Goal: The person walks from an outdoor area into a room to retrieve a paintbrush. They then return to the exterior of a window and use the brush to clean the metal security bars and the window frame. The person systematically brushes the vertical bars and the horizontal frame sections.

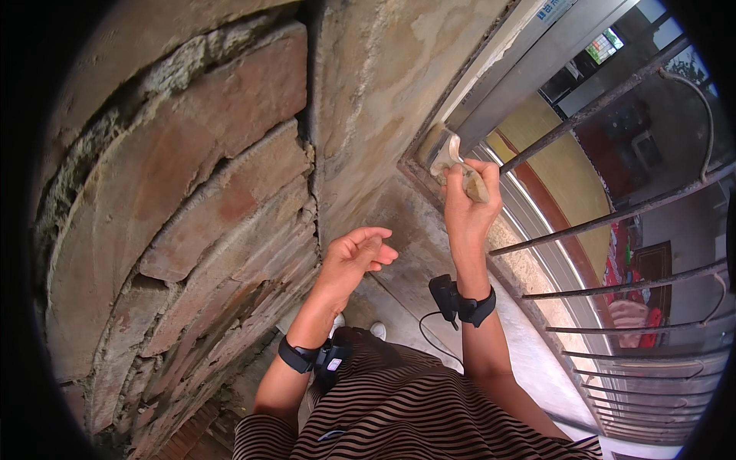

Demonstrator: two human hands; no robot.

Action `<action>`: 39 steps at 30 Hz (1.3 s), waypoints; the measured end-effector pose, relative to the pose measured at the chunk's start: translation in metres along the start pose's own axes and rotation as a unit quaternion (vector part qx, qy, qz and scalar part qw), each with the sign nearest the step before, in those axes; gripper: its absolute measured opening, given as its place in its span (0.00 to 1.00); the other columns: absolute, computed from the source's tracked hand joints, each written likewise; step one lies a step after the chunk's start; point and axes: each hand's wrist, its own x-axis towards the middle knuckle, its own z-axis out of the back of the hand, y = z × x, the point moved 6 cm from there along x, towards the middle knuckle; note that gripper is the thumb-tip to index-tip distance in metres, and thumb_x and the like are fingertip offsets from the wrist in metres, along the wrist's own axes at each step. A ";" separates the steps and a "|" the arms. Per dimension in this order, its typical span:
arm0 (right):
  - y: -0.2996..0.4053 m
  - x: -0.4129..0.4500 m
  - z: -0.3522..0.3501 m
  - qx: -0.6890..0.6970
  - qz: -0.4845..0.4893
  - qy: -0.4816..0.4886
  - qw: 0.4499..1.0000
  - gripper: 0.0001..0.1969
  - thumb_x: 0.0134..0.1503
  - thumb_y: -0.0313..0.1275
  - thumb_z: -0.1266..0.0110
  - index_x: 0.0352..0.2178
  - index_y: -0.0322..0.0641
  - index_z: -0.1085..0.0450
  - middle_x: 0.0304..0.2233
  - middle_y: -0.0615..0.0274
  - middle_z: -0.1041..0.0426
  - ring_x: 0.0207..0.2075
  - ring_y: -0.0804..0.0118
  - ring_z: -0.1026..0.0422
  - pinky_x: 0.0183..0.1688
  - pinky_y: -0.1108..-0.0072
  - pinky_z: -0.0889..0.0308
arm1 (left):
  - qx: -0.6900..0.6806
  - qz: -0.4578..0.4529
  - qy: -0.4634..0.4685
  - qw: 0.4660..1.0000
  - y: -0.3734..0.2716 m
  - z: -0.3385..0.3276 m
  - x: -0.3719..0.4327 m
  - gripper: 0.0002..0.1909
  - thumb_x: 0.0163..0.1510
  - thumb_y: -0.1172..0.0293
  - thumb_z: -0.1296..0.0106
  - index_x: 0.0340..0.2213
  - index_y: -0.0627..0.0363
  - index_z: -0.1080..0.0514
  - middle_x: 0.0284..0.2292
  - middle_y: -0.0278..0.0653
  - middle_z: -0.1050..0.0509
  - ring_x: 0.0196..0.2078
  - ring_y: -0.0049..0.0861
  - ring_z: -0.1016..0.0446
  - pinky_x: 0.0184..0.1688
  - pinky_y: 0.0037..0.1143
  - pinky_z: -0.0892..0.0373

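In my right hand (468, 215) is a thin, pale beige piece (476, 185), folded or curled, perhaps cloth or peeled tape. Its upper end reaches toward the lower corner of the metal window frame (489, 100). Whether it is stuck to the frame there, I cannot tell. My left hand (359, 250) hovers lower and to the left, in front of the plastered wall, fingers loosely bent and apart. Nothing shows in it, and it touches nothing that I can see.
Rough brickwork (230, 190) rises close on my left, meeting a plastered wall (368, 103). Rusty iron window bars (581, 224) run along the right before the glass. A black cable (426, 330) hangs from the device on my right wrist (445, 296).
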 end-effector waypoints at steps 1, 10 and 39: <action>-0.004 0.000 -0.001 -0.002 -0.002 -0.001 1.000 0.08 0.48 0.24 0.48 0.26 0.34 0.40 0.17 0.52 0.32 0.19 0.63 0.30 0.23 0.77 0.37 | -0.003 -0.007 0.000 1.000 -0.001 -0.001 0.000 0.13 0.58 0.65 0.59 0.40 0.60 0.32 0.28 0.33 0.26 0.31 0.14 0.28 0.34 0.15 0.34; 0.005 -0.003 0.000 -0.070 0.020 0.081 0.994 0.09 0.47 0.23 0.49 0.31 0.35 0.39 0.22 0.44 0.32 0.23 0.44 0.32 0.24 0.69 0.37 | -0.006 -0.014 -0.009 1.000 -0.004 -0.003 -0.003 0.13 0.58 0.67 0.59 0.40 0.60 0.31 0.28 0.34 0.26 0.30 0.15 0.28 0.33 0.15 0.33; -0.009 -0.017 0.013 -0.096 0.028 0.074 0.992 0.07 0.48 0.24 0.47 0.29 0.36 0.36 0.17 0.60 0.32 0.21 0.77 0.33 0.23 0.81 0.37 | -0.029 -0.026 -0.043 0.998 -0.011 -0.003 -0.009 0.11 0.57 0.70 0.58 0.38 0.61 0.30 0.27 0.35 0.26 0.29 0.15 0.28 0.31 0.15 0.34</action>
